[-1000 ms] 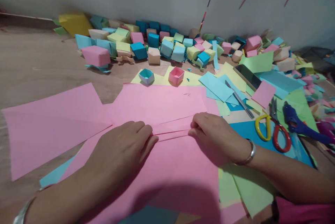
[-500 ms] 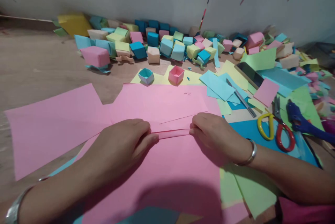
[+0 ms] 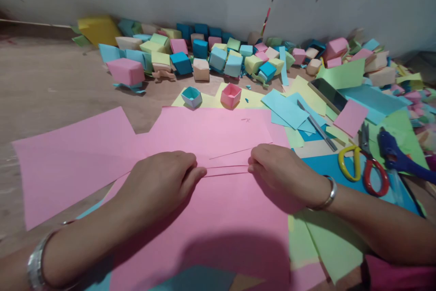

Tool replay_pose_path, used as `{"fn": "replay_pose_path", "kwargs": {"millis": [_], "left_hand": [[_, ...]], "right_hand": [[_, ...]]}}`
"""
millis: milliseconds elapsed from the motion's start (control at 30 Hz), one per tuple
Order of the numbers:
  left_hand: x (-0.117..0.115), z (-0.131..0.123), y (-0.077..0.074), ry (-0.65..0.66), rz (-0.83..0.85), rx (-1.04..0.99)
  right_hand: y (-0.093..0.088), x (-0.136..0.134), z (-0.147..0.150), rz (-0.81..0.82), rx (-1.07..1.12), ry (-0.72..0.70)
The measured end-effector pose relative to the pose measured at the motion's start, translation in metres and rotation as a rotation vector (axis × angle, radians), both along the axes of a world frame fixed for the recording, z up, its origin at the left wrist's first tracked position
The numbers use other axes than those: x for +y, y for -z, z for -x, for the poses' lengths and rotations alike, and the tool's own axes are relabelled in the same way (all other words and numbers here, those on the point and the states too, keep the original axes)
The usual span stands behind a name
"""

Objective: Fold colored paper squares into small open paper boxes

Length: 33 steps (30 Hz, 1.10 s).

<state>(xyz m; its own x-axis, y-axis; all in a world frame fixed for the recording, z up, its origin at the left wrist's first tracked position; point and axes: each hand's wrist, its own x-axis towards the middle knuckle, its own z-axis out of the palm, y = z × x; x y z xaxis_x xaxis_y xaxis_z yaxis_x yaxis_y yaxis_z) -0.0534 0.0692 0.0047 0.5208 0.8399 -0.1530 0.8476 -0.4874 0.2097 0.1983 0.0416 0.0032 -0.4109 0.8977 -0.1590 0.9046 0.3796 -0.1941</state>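
Observation:
A narrow folded pink paper strip point(image 3: 227, 171) stretches between my two hands, just over large pink paper sheets point(image 3: 200, 218). Its left end is pinched between the thumb and fingers of my left hand point(image 3: 163, 177). My right hand point(image 3: 281, 173) pinches the other end, fingers curled in. The parts of the strip inside the fingers are hidden. Beyond the hands, a small open blue paper box point(image 3: 191, 96) and a small open pink paper box point(image 3: 231, 96) stand on yellow paper.
Scissors point(image 3: 364, 159) with yellow and red handles, a blue glue gun point(image 3: 395, 150) and a grey pen point(image 3: 316, 125) lie at the right. A phone point(image 3: 329, 93) rests among paper pieces. Several folded paper boxes point(image 3: 200, 50) line the wall.
The strip's raised edge now looks lower and flatter between my hands. Both hands keep their pinch in nearly the same place; the whole view has shifted slightly.

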Motion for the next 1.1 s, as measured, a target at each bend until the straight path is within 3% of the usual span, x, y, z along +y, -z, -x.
{"fn": "replay_pose_path", "kwargs": {"millis": [533,833,1100], "left_hand": [[0.007,0.001,-0.002,-0.043,0.040,0.056],[0.008,0.003,-0.001,-0.072,0.080,0.063],[0.001,0.004,-0.003,-0.051,0.146,0.077]], "right_hand": [[-0.006,0.006,-0.006,0.082,0.019,-0.033],[-0.011,0.006,-0.008,0.166,0.056,0.093],[-0.012,0.005,-0.007,0.157,0.050,0.081]]}}
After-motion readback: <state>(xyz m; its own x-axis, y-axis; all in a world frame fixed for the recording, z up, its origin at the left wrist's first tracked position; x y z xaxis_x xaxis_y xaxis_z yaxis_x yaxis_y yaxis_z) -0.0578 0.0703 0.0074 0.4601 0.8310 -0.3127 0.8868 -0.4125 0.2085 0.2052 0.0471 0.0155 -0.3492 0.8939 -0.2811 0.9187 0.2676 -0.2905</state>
